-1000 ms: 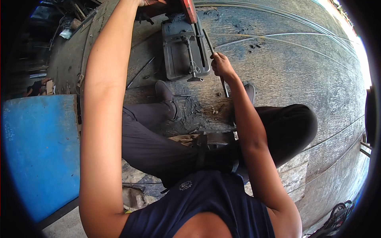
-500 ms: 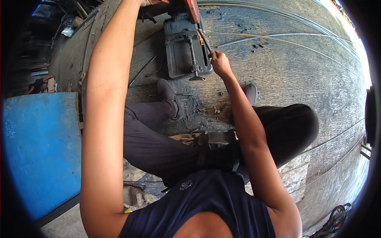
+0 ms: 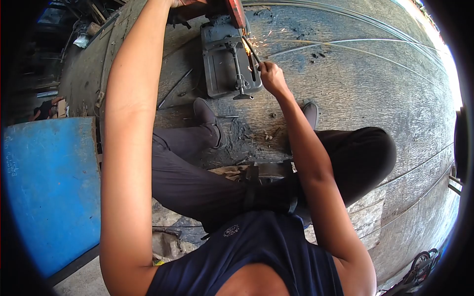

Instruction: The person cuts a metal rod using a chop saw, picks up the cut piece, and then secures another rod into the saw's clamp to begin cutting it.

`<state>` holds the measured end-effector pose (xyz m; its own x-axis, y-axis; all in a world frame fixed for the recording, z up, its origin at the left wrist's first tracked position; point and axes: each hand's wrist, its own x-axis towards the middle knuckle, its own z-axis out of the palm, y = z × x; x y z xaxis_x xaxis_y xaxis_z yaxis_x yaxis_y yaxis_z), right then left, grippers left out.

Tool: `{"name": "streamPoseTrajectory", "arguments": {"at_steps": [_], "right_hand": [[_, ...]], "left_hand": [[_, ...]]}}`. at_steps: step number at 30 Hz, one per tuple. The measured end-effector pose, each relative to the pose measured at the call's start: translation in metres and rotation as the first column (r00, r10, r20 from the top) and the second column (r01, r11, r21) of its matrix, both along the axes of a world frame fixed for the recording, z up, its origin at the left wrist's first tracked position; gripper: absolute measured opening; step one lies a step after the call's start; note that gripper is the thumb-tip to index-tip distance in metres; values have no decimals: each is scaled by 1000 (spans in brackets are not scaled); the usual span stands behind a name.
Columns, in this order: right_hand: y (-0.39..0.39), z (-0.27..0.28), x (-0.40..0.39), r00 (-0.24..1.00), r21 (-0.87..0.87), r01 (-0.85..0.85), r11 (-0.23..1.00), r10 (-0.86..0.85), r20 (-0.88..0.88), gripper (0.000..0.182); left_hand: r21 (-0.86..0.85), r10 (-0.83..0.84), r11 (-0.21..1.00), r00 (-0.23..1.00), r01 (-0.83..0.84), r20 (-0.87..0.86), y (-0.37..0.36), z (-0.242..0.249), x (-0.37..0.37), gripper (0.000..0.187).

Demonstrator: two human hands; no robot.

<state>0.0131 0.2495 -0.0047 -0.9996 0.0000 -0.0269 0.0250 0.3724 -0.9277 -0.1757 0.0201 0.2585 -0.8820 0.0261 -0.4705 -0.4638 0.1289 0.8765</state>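
Observation:
A cut-off saw with a dark metal base [image 3: 216, 78] and a red guard [image 3: 236, 14] sits on the ground ahead of me. My left hand [image 3: 189, 3] reaches to the saw's head at the top edge; its fingers look curled there, partly cut off by the frame. My right hand [image 3: 271, 77] is closed around a dark metal rod [image 3: 251, 49], whose far end meets the saw below the red guard. Orange sparks [image 3: 247, 48] fly at that spot. A vise screw [image 3: 235, 64] runs along the base, left of the rod.
Long thin rods [image 3: 355, 19] lie across the ground at the upper right. A loose rod [image 3: 175, 89] lies left of the saw. At left stands a blue panel [image 3: 52, 187], with another person [image 3: 45, 108] beyond it. A bicycle [image 3: 419, 266] is at lower right.
The sparks have grown and spread to the right of the rod. Both hands keep nearly the same place. The whole view has shifted slightly.

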Motion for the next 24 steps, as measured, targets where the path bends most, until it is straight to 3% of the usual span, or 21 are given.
{"name": "streamPoseTrajectory", "arguments": {"at_steps": [4, 7, 11, 14, 16, 24], "right_hand": [[2, 4, 1, 1000, -2, -11, 1000, 11, 9, 37], [2, 3, 1, 1000, -2, 0, 1000, 0, 3, 36], [4, 14, 3, 998, -27, 4, 1000, -3, 60, 36], [4, 9, 1, 999, 71, 36, 997, -37, 7, 32], [6, 8, 2, 989, 98, 46, 994, -31, -144, 28], [7, 10, 6, 985, 158, 10, 987, 17, -170, 28]], "left_hand": [[-135, 113, 985, 993, -107, 37, 1, 2, 0, 27], [-135, 163, 978, 986, -159, 20, 4, 3, 4, 29], [-117, 111, 988, 993, -106, 37, 4, 4, 6, 30], [-183, 173, 969, 985, -168, 12, 6, 5, 9, 32], [-161, 139, 978, 990, -135, 13, 7, 7, 10, 34], [-224, 168, 960, 986, -169, -24, 9, 8, 13, 36]]}}
